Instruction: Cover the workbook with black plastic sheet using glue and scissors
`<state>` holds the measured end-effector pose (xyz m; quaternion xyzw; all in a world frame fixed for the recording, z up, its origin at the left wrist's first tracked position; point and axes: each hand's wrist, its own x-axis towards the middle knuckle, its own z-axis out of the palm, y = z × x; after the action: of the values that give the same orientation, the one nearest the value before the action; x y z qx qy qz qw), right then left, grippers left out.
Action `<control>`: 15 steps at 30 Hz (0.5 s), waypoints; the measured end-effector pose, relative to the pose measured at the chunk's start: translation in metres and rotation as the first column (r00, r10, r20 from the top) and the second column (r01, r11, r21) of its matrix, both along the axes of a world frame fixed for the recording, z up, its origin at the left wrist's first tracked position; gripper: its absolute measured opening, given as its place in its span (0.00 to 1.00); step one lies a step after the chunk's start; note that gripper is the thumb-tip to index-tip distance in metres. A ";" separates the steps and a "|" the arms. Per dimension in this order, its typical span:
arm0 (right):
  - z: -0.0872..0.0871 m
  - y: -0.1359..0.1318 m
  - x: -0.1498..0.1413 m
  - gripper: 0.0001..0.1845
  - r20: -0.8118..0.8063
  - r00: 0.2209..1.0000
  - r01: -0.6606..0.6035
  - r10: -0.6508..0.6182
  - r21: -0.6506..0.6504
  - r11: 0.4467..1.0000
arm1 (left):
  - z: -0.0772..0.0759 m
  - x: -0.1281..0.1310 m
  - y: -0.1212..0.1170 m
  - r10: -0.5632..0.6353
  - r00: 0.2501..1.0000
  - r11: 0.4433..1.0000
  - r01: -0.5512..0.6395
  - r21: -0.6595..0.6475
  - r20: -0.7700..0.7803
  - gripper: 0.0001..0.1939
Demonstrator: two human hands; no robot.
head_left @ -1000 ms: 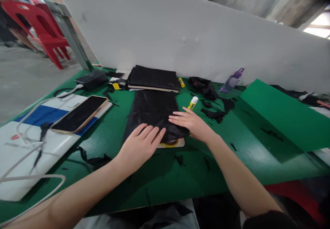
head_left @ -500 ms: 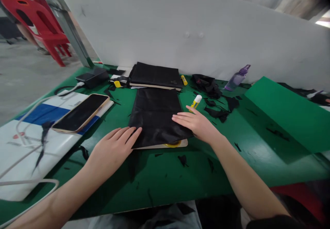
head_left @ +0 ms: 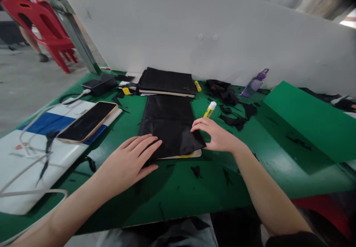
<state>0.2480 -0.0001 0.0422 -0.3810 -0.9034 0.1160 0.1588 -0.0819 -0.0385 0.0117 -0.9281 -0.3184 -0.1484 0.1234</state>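
A black sheet (head_left: 169, 122) lies flat on a pale board (head_left: 191, 154) in the middle of the green table (head_left: 194, 187). My left hand (head_left: 129, 161) rests open and flat, fingertips on the sheet's near left corner. At the sheet's right edge my right hand (head_left: 217, 135) presses down with its fingers arched and apart, holding nothing. A yellow and white glue stick (head_left: 209, 109) lies just beyond my right hand.
A phone (head_left: 87, 121) lies on a white and blue case (head_left: 36, 150) with cables at the left. A stack of black-covered boards (head_left: 167, 82), black scraps (head_left: 222, 91), a purple bottle (head_left: 254, 84) and a raised green sheet (head_left: 308, 121) lie behind. A white wall backs the table.
My left hand slid left off the sheet, then came back to its near left corner. My right hand shifted to the sheet's right edge and arched its fingers.
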 end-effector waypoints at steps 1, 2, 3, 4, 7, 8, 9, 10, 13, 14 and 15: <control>-0.001 0.001 0.000 0.18 -0.030 1.000 -0.008 0.008 -0.002 1.000 | 0.002 0.007 -0.003 0.008 1.000 1.000 -0.008 0.000 0.007 0.27; -0.002 0.002 -0.001 0.15 -0.066 0.998 -0.016 0.016 0.005 1.000 | 0.004 0.014 -0.004 0.025 1.000 1.000 -0.025 -0.002 0.011 0.27; -0.004 0.003 -0.002 0.12 -0.108 0.994 -0.023 0.026 0.022 0.999 | 0.004 0.021 -0.005 0.048 0.999 0.999 -0.048 -0.007 0.012 0.28; -0.006 0.004 -0.003 0.09 -0.150 0.988 -0.030 0.036 0.042 0.999 | 0.004 0.028 -0.005 0.075 0.997 0.997 -0.074 -0.015 0.010 0.31; -0.012 0.007 -0.006 0.04 -0.255 0.965 -0.032 0.056 0.098 0.995 | -0.002 0.045 -0.002 0.125 0.992 0.991 -0.126 -0.049 -0.023 0.36; -0.013 0.008 -0.006 0.03 -0.276 0.959 -0.029 0.058 0.110 0.994 | -0.003 0.049 0.000 0.127 0.991 0.990 -0.130 -0.052 -0.041 0.35; -0.014 0.009 -0.006 0.04 -0.291 0.955 -0.026 0.060 0.119 0.993 | -0.005 0.051 0.003 0.124 0.991 0.991 -0.127 -0.047 -0.058 0.32; -0.015 0.010 -0.005 0.04 -0.297 0.953 -0.023 0.060 0.126 0.992 | -0.006 0.053 0.004 0.118 0.990 0.992 -0.121 -0.032 -0.071 0.29; -0.014 0.013 -0.001 0.04 -0.285 0.957 -0.023 0.059 0.129 0.991 | -0.006 0.051 0.008 0.070 0.992 0.997 -0.066 0.035 -0.110 0.22; -0.013 0.013 0.000 0.04 -0.274 0.960 -0.027 0.060 0.121 0.992 | -0.007 0.049 0.009 0.045 0.990 0.998 -0.039 0.049 -0.131 0.22; -0.012 0.013 0.002 0.04 -0.259 0.964 -0.033 0.062 0.114 0.993 | -0.007 0.046 0.010 0.024 0.988 0.998 -0.016 0.054 -0.153 0.22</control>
<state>0.2497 0.0130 0.0307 -0.3313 -0.8884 0.1198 0.2944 -0.0357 -0.0284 0.0043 -0.9300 -0.3130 -0.0835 0.1736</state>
